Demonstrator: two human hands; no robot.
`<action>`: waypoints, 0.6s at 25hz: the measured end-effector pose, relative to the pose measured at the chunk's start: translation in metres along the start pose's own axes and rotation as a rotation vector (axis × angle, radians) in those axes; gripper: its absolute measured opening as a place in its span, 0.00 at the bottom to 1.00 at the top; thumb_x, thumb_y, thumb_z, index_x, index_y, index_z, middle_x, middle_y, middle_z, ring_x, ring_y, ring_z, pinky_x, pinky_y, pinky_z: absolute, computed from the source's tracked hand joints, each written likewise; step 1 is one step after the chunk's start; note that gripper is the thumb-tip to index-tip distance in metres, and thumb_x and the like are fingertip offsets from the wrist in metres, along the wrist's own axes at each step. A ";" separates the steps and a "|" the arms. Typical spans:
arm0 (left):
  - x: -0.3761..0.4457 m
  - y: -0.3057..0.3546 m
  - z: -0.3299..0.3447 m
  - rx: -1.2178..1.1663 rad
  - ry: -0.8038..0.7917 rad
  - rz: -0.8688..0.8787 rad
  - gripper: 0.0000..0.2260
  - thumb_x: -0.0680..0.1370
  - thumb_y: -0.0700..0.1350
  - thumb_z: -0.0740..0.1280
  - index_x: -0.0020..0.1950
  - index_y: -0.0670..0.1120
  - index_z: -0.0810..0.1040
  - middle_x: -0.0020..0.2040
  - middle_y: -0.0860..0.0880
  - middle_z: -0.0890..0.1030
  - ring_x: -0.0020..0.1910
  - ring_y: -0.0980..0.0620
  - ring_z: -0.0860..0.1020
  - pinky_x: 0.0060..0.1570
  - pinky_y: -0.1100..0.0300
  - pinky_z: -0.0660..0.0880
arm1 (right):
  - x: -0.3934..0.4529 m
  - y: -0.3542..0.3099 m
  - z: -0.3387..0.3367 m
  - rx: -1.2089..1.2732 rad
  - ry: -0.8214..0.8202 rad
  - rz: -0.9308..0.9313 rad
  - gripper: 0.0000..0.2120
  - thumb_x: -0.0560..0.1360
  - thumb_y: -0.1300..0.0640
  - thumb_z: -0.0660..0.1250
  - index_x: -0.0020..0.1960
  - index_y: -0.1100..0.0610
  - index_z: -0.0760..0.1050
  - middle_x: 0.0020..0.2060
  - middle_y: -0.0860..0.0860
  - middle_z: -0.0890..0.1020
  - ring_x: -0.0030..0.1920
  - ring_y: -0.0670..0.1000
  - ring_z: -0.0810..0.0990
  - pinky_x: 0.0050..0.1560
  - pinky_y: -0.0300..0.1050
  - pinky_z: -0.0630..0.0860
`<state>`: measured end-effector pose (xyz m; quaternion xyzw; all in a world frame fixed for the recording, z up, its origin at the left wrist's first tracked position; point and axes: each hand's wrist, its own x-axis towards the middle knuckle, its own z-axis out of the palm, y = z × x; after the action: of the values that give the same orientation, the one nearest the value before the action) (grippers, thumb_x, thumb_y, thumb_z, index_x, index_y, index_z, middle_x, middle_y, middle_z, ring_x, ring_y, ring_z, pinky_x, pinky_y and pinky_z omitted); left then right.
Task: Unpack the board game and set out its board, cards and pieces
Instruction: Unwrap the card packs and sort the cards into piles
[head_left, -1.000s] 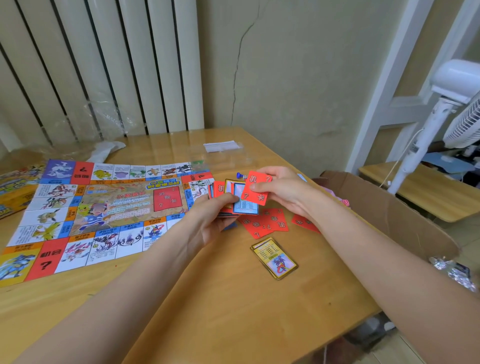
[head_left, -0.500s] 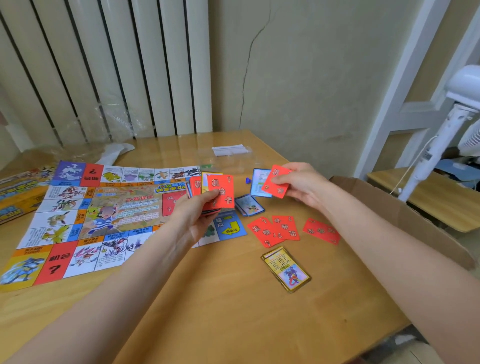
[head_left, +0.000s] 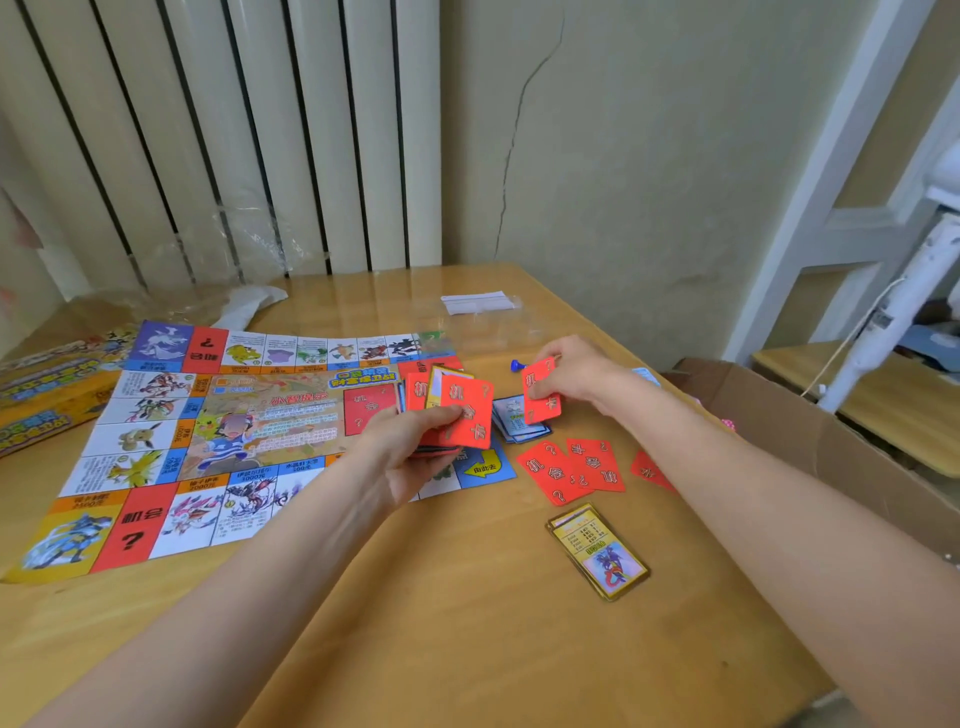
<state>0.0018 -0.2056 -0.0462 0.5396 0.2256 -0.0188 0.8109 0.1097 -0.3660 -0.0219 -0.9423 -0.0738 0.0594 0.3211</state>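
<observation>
Left hand (head_left: 410, 457) grips a fanned deck (head_left: 449, 410), hiding the board's (head_left: 156, 441) right edge; right hand (head_left: 576, 371) pinches one red card (head_left: 540, 392).

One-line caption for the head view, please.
Left hand holds a card stack; right hand pinches one red card beside the board.

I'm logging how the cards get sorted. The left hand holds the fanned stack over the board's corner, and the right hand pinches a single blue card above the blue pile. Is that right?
Not quite: the card the right hand pinches is red, not blue, as the head view shows. The rest stands: the left hand holds the fanned stack over the corner of the board, and the red card hangs above the blue pile.
</observation>
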 end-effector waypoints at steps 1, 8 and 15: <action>-0.001 -0.003 0.003 0.016 -0.014 -0.023 0.06 0.74 0.34 0.68 0.45 0.43 0.75 0.39 0.45 0.79 0.36 0.52 0.78 0.32 0.61 0.77 | -0.006 0.004 -0.011 0.068 -0.042 0.003 0.18 0.66 0.65 0.75 0.54 0.59 0.76 0.44 0.54 0.78 0.44 0.52 0.77 0.41 0.39 0.72; -0.017 -0.021 0.036 0.093 -0.116 -0.121 0.07 0.73 0.32 0.68 0.42 0.43 0.74 0.27 0.47 0.81 0.31 0.53 0.79 0.29 0.62 0.77 | -0.069 0.045 -0.064 -0.540 -0.326 0.150 0.13 0.70 0.54 0.73 0.37 0.58 0.70 0.31 0.50 0.71 0.31 0.48 0.69 0.29 0.39 0.64; -0.030 -0.023 0.042 0.067 -0.099 -0.116 0.06 0.74 0.32 0.66 0.44 0.41 0.73 0.39 0.44 0.79 0.36 0.51 0.78 0.25 0.62 0.77 | -0.079 0.046 -0.041 -0.753 -0.295 0.153 0.26 0.71 0.57 0.71 0.65 0.63 0.69 0.58 0.55 0.77 0.51 0.54 0.76 0.45 0.46 0.74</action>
<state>-0.0168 -0.2587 -0.0412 0.5508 0.2152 -0.0998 0.8002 0.0429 -0.4406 -0.0127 -0.9781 -0.0654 0.1863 -0.0656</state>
